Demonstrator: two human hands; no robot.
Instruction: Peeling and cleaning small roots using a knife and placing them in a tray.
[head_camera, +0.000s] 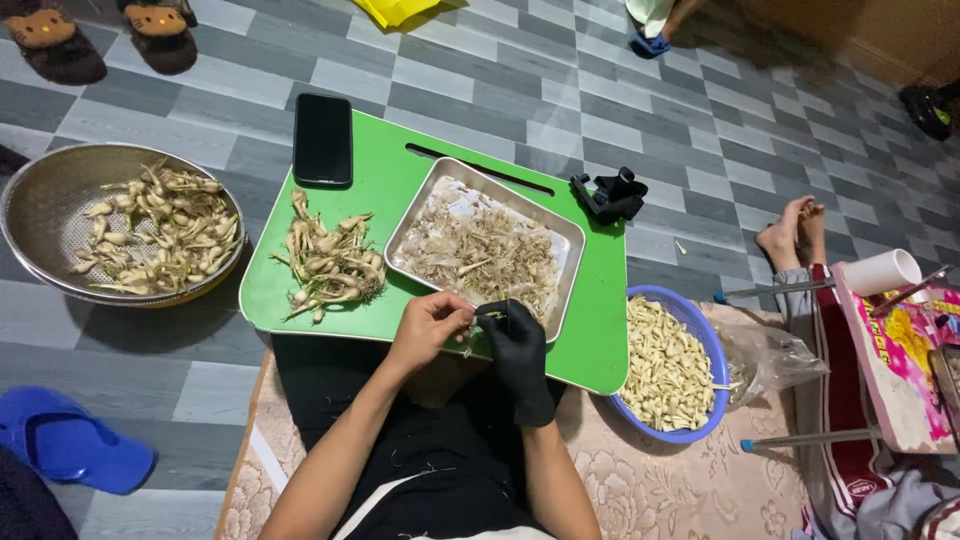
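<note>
My bare left hand (430, 322) pinches a small pale root at the near edge of a metal tray (420, 216). My right hand (515, 345), in a black glove, grips a thin tool whose tip meets that root; the tool is mostly hidden. The tray holds stringy root trimmings and sits on a green lap table (595, 330). A pile of untrimmed roots (330, 262) lies on the table left of the tray. Both hands hover over the table's front edge.
A black phone (322, 138) lies at the table's far left corner. A metal colander (35, 205) of roots sits on the tiled floor at left. A blue bowl (712, 345) of peeled pieces is at right. Another person's feet (795, 232) are beyond it.
</note>
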